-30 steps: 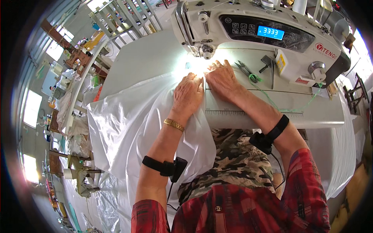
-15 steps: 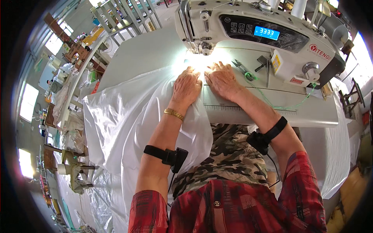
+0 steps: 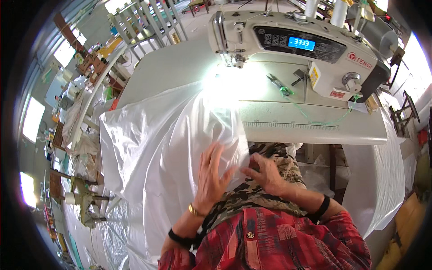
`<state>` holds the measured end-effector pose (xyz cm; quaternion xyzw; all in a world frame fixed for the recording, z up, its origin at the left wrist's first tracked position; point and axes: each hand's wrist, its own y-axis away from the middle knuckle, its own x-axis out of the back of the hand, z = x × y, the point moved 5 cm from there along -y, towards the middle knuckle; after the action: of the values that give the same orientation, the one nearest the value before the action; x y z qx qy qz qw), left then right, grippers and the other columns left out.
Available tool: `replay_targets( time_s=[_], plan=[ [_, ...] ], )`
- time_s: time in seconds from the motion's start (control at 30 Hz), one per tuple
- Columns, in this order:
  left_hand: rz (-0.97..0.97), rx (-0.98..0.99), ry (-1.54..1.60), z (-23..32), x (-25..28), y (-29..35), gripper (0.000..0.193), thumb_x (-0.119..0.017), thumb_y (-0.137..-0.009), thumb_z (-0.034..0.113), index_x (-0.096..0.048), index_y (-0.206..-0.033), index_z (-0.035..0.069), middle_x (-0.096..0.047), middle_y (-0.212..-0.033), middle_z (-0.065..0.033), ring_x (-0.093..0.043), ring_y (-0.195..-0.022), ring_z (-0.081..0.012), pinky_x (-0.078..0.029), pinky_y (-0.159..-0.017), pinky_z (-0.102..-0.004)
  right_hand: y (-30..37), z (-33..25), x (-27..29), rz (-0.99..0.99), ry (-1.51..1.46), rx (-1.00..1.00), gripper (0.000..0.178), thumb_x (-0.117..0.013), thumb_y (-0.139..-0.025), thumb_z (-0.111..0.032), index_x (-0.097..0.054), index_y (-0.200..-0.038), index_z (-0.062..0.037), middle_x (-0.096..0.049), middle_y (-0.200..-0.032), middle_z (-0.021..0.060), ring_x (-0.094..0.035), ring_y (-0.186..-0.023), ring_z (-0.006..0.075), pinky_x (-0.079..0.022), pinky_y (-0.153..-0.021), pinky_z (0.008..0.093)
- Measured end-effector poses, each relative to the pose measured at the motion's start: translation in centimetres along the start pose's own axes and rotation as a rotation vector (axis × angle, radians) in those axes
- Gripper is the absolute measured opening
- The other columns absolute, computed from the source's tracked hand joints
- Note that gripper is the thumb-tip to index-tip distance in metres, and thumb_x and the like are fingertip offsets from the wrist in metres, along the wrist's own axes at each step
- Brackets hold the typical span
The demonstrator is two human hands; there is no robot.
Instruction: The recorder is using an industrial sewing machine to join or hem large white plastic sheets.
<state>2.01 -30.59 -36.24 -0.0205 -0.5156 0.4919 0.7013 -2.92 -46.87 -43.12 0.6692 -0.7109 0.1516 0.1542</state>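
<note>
White, glossy sheet fabric (image 3: pixel 166 135) hangs over the table's front edge and onto my lap, its upper end under the sewing machine's needle area (image 3: pixel 231 67), where glare hides detail. My left hand (image 3: pixel 210 177) lies over the hanging fabric, fingers stretched and thumb apart, holding nothing. Beside the fabric's right edge, my right hand (image 3: pixel 268 176) has loosely curled fingers with a gap between them and the thumb; no grip on the cloth shows. The white machine (image 3: pixel 288 49) has a dark control panel with a lit blue display.
Thread snips (image 3: pixel 280 84) with green thread lie on the white sewing table (image 3: pixel 315 133), near a small black tool (image 3: pixel 298 77). A ruler strip (image 3: pixel 292 125) runs along the table's front. More white sheeting (image 3: pixel 375 166) hangs at the right. Grey metal racks (image 3: pixel 146 27) stand at the far left.
Both hands have drawn back from the needle area toward my lap, down along the fabric. The left hand's fingers have spread; the right hand's have curled.
</note>
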Motion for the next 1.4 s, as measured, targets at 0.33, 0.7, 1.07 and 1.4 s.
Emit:
replay_targets(
  time_s=[0.33,0.7,1.07,1.4],
  plan=[
    [-0.061,0.233,-0.352,-3.4,1.3,13.9,0.019,-0.062,-0.083,0.007,-0.054,-0.098,0.001,-0.056,-0.101,-0.0184,-0.052,-0.093,-0.0402,-0.041,-0.083,-0.0499,3.0,0.4,-6.1,-0.147,-0.579,-0.025,0.04,-0.066,-0.091,-0.027,-0.06,-0.117,0.0024,-0.067,-0.096,0.0149,-0.063,-0.086,0.0229,-0.049,-0.083,0.034],
    [0.032,0.568,-0.093,-9.1,6.9,15.9,0.02,-0.065,-0.083,0.001,-0.056,-0.1,0.0,-0.06,-0.086,-0.0154,-0.06,-0.082,-0.0331,-0.049,-0.077,-0.038,4.9,-4.4,1.3,-0.497,-0.651,0.16,0.022,-0.059,-0.094,-0.008,-0.066,-0.112,0.0008,-0.068,-0.102,0.0051,-0.061,-0.094,0.0116,-0.049,-0.086,0.0284],
    [-0.263,0.551,0.212,-4.8,7.2,14.9,0.024,-0.072,-0.077,0.004,-0.064,-0.1,0.001,-0.066,-0.094,-0.0095,-0.063,-0.091,-0.0254,-0.047,-0.084,-0.0344,5.1,-3.9,6.1,0.472,0.437,0.361,0.02,-0.066,-0.085,-0.012,-0.061,-0.097,0.003,-0.059,-0.078,0.0148,-0.061,-0.075,0.0332,-0.048,-0.068,0.0365],
    [-0.036,0.599,0.114,-2.5,5.1,10.8,0.018,-0.069,-0.085,0.01,-0.065,-0.098,-0.003,-0.062,-0.079,-0.0096,-0.059,-0.07,-0.019,-0.047,-0.067,-0.0312,2.4,-5.6,-6.9,-0.16,-0.01,0.389,0.016,-0.061,-0.092,-0.012,-0.063,-0.102,0.0008,-0.065,-0.077,0.0157,-0.063,-0.065,0.0301,-0.048,-0.061,0.037]
  ],
)
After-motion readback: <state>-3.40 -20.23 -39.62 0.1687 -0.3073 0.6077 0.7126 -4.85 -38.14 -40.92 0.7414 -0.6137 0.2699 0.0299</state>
